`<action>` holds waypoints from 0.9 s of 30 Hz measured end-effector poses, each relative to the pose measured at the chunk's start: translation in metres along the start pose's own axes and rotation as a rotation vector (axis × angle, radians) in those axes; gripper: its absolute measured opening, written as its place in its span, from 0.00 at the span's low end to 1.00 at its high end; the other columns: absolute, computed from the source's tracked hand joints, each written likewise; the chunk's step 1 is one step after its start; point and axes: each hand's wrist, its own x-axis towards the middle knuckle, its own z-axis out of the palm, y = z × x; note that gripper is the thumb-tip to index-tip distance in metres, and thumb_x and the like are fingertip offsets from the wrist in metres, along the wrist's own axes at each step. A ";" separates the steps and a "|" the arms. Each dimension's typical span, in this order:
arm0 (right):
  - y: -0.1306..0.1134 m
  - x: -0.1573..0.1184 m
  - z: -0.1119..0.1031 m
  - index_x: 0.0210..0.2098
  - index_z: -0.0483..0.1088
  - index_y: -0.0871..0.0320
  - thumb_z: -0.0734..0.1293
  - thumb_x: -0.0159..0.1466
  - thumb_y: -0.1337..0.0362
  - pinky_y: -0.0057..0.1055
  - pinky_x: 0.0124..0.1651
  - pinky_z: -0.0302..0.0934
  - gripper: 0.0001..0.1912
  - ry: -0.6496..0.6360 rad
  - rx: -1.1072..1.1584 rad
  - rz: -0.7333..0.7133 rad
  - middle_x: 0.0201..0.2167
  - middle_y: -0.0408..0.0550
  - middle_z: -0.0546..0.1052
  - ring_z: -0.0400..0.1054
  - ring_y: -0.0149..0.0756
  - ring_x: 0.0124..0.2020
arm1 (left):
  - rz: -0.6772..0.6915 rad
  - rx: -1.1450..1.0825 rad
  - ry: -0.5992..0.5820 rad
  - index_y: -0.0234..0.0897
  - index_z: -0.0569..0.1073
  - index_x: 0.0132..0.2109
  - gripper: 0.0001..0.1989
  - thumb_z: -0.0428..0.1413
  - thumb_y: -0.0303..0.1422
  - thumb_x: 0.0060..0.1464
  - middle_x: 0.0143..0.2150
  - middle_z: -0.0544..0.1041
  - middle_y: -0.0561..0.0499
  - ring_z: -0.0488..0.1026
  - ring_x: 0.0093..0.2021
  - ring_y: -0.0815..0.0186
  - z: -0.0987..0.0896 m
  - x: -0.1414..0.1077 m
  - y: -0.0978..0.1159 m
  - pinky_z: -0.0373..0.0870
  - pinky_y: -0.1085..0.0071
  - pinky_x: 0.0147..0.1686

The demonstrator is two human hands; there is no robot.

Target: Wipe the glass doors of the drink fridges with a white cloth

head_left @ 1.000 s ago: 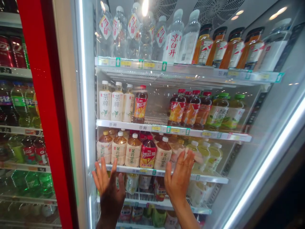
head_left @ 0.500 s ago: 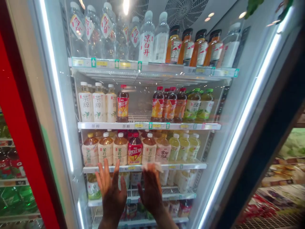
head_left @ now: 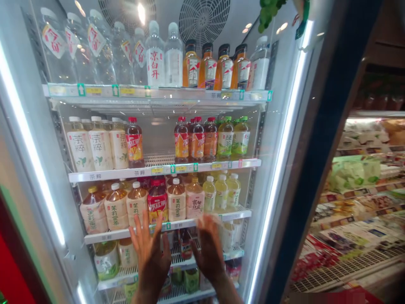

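My left hand is raised in front of the glass door of a drinks cooler, fingers spread, with nothing in it. Whether its fingertips touch the glass I cannot tell. To its right, my right hand is raised with the palm to the glass and its fingers together. A pale, crumpled tissue-like cloth shows blurred at those fingers, pressed under them. Behind the hands, inside the cooler, stand a red iced tea bottle and a pink-labelled bottle.
Clear water bottles and amber bottles fill the top shelf. White-labelled tea bottles stand below. A lit strip runs down the cooler's right side. Further right are open shelves of packaged goods.
My view has turned to the right, so the cooler sits further left and more of the right-hand shelves shows. Both hands stay raised at the glass; the right hand has shifted slightly rightward in view.
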 end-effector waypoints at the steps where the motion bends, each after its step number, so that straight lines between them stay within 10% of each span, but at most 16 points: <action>1: 0.015 0.004 -0.005 0.78 0.40 0.55 0.59 0.75 0.55 0.64 0.73 0.51 0.38 0.089 -0.014 0.144 0.78 0.58 0.47 0.40 0.54 0.78 | 0.003 -0.008 0.001 0.52 0.49 0.76 0.41 0.55 0.26 0.63 0.80 0.41 0.44 0.34 0.79 0.43 0.001 0.001 0.002 0.43 0.30 0.72; 5: 0.048 0.012 -0.019 0.78 0.32 0.55 0.52 0.77 0.57 0.68 0.75 0.42 0.35 0.332 -0.024 0.534 0.79 0.58 0.36 0.30 0.54 0.79 | 0.018 -0.019 -0.025 0.52 0.52 0.75 0.39 0.56 0.27 0.62 0.80 0.42 0.43 0.36 0.79 0.43 0.007 0.007 0.009 0.44 0.29 0.71; 11: 0.031 0.002 -0.019 0.77 0.45 0.51 0.62 0.73 0.53 0.59 0.72 0.57 0.38 -0.016 0.056 0.028 0.76 0.54 0.54 0.46 0.54 0.77 | 0.005 0.034 -0.024 0.54 0.47 0.76 0.40 0.55 0.30 0.64 0.81 0.36 0.41 0.33 0.79 0.41 0.019 0.011 0.017 0.40 0.26 0.70; 16: 0.042 0.014 -0.021 0.78 0.31 0.56 0.52 0.77 0.59 0.68 0.75 0.43 0.35 0.368 -0.020 0.528 0.79 0.59 0.32 0.28 0.55 0.79 | 0.004 0.053 -0.008 0.56 0.42 0.76 0.43 0.56 0.30 0.64 0.81 0.35 0.43 0.33 0.79 0.43 0.022 0.013 0.021 0.39 0.29 0.72; 22: 0.021 0.032 -0.022 0.77 0.43 0.54 0.60 0.74 0.54 0.61 0.69 0.61 0.38 0.033 0.054 -0.035 0.75 0.57 0.57 0.49 0.56 0.76 | 0.001 0.046 0.000 0.55 0.45 0.76 0.41 0.55 0.30 0.64 0.81 0.35 0.42 0.33 0.79 0.44 0.022 0.013 0.020 0.38 0.29 0.71; 27: 0.010 0.063 -0.022 0.78 0.35 0.59 0.51 0.76 0.59 0.75 0.69 0.50 0.35 0.373 -0.017 0.402 0.78 0.62 0.43 0.36 0.65 0.78 | 0.014 0.047 -0.002 0.58 0.51 0.75 0.39 0.55 0.28 0.63 0.81 0.39 0.45 0.34 0.79 0.43 0.021 0.012 0.013 0.36 0.27 0.71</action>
